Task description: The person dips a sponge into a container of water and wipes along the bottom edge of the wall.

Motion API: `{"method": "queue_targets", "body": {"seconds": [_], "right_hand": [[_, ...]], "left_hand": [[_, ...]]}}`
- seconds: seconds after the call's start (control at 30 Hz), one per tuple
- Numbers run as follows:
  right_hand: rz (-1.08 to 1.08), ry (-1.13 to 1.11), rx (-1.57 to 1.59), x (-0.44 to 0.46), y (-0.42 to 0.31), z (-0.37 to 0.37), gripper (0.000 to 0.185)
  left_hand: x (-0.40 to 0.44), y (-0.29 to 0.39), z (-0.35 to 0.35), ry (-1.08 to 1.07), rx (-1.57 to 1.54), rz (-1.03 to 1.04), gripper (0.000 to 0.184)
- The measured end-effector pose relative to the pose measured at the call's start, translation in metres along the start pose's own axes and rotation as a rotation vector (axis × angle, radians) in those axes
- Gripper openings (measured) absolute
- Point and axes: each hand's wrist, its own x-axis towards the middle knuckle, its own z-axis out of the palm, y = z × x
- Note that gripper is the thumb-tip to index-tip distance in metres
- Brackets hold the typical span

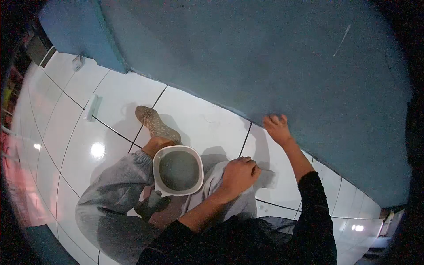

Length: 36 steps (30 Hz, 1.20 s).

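Observation:
My left hand (240, 174) rests on my grey-trousered knee with its fingers curled in; whatever they may hold is hidden. Higher up, my right hand (277, 128) is at the bottom of the blue-grey wall (247, 57), its bent fingertips apart at the surface and nothing visible in them. Between my legs sits a white plastic container (201, 174) with a handle, holding a greyish content. A flat grey patch (266, 179) lies beside my left hand; I cannot tell whether it is an object or a shadow.
My foot in a patterned sock (154, 123) is on the white tiled floor (194, 115). A small white block (91, 107) lies on the tiles at the left. Near the wall's corner is a small clear item (78, 62). Dark, blurred things stand at the far left edge.

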Motion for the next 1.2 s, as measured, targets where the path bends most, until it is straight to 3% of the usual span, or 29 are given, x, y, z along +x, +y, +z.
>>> {"method": "queue_targets", "body": {"seconds": [0.13,0.3,0.47,0.7,0.97,1.2], "right_hand": [[-0.120,0.226,0.135,0.094,-0.026,0.002,0.027],[-0.121,0.210,0.128,0.174,-0.059,-0.002,0.028],[-0.051,0.281,0.152,0.112,-0.039,0.012,0.024],[0.003,0.113,0.045,-0.005,0.006,-0.003,0.017],[-0.129,0.106,0.117,0.090,-0.029,0.013,0.018],[-0.087,0.142,0.131,0.144,-0.062,0.008,0.025]], "left_hand": [[0.001,-0.001,-0.004,-0.045,0.044,-0.006,0.022],[0.000,-0.006,-0.007,0.014,0.054,0.008,0.022],[0.000,-0.006,-0.008,0.073,-0.003,0.002,0.022],[-0.001,-0.002,-0.003,0.035,-0.022,0.002,0.023],[-0.001,-0.002,0.000,-0.008,-0.009,-0.022,0.023],[0.001,-0.004,-0.005,0.019,-0.008,-0.040,0.021]]}}
